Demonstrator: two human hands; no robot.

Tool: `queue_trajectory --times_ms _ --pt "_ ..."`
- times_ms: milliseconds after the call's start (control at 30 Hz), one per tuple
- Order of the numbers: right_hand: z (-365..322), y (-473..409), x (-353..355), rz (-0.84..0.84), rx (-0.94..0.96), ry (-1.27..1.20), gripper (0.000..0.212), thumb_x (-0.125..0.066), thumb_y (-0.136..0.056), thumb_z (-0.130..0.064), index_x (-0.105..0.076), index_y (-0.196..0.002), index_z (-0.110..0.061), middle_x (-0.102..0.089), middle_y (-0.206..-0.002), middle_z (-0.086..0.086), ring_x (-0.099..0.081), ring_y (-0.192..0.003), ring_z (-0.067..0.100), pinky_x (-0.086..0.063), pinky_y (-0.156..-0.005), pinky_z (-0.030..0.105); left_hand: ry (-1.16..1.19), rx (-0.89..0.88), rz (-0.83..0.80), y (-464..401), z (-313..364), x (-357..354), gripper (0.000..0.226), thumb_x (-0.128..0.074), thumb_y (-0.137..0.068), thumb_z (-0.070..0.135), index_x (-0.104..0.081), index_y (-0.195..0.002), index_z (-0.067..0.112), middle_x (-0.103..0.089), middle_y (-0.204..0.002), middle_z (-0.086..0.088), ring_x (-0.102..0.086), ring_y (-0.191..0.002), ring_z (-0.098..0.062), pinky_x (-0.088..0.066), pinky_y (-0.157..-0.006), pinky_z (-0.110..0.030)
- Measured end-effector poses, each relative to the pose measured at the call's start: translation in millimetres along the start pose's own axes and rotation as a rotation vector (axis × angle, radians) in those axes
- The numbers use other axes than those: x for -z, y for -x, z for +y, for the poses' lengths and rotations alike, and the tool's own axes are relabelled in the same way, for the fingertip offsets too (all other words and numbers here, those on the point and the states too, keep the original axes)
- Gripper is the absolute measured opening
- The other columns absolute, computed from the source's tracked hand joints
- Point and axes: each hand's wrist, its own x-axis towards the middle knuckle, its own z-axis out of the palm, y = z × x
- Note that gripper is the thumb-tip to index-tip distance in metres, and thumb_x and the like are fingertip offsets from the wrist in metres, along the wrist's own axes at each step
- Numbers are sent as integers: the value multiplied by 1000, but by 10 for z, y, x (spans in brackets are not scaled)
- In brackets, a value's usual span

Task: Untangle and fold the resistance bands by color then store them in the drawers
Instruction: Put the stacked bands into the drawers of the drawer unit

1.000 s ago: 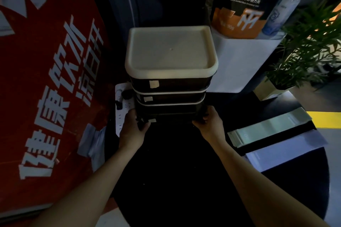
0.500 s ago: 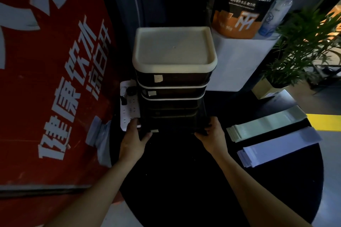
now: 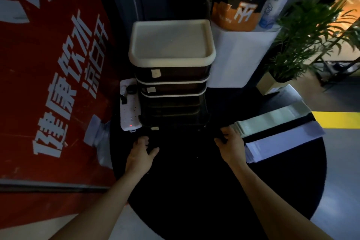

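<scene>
Head view: the bottom drawer (image 3: 175, 132) of the drawer unit (image 3: 171, 68) appears drawn out toward the person over the round black table (image 3: 194, 191), though the gloom hides its edges. The step in hand looks like opening it; pulling both front corners evenly should keep it from jamming or dragging the stack. The left hand (image 3: 141, 151) has curled fingers at the drawer's left front corner, thumb spread; the right hand (image 3: 229, 142) curls at the right corner. Whether either truly grips the rim I cannot tell. The folded green band (image 3: 272, 119), a black band (image 3: 276, 129) and a pale lavender band (image 3: 282, 142) lie side by side just right of the right hand.
</scene>
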Motion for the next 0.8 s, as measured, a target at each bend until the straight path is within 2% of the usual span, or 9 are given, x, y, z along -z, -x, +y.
queue_trajectory --times_ms 100,200,267,433,600,733,800 --pt "233 57 251 8 -16 39 32 -59 -90 -15 -55 -121 -10 -53 -119 7 -55 -107 25 -47 -86 36 -19 -14 -82 121 174 -238 41 -61 -88 28 -48 -124 13 -50 -123 -3 -52 -111 -18 -41 -90 -28" --pt "492 73 500 10 14 21 24 -56 -92 -12 -58 -116 -7 -51 -109 5 -54 -101 26 -42 -79 30 -34 -47 -164 217 428 -514 34 -59 -90 29 -50 -120 17 -51 -119 2 -52 -109 -14 -43 -89 -26" --pt "666 64 658 34 7 31 23 -56 -92 -13 -59 -114 -6 -52 -111 7 -52 -106 27 -43 -83 34 -25 -52 -222 293 619 -718 31 -57 -91 29 -51 -119 18 -49 -117 4 -52 -110 -13 -44 -90 -26" --pt "1080 -36 1059 -61 10 72 27 -55 -93 -13 -56 -120 -10 -49 -124 8 -47 -116 29 -44 -94 39 -17 -47 -368 451 1130 -1318 31 -53 -93 29 -49 -122 17 -47 -117 3 -50 -111 -13 -44 -93 -27" --pt "1351 -192 1279 -63 69 219 32 -54 -94 -15 -54 -125 -10 -46 -125 8 -42 -118 27 -43 -93 38 -12 12 -307 552 1554 -1940 35 -56 -92 30 -48 -122 15 -48 -121 -1 -52 -110 -16 -43 -88 -26" --pt "1524 -306 1365 -59 135 311 33 -56 -92 -14 -54 -125 -10 -47 -121 8 -43 -114 28 -43 -91 37 -2 163 -271 562 1820 -2296 51 -56 -91 36 -42 -132 9 -51 -128 -5 -53 -114 -23 -41 -85 -28" --pt "1557 -310 1357 -58 175 364 30 -54 -91 -12 -56 -121 -10 -47 -119 8 -45 -109 30 -43 -88 37 16 241 -235 536 1863 -2400 49 -57 -91 36 -48 -127 4 -57 -122 -10 -57 -108 -28 -42 -79 -31"
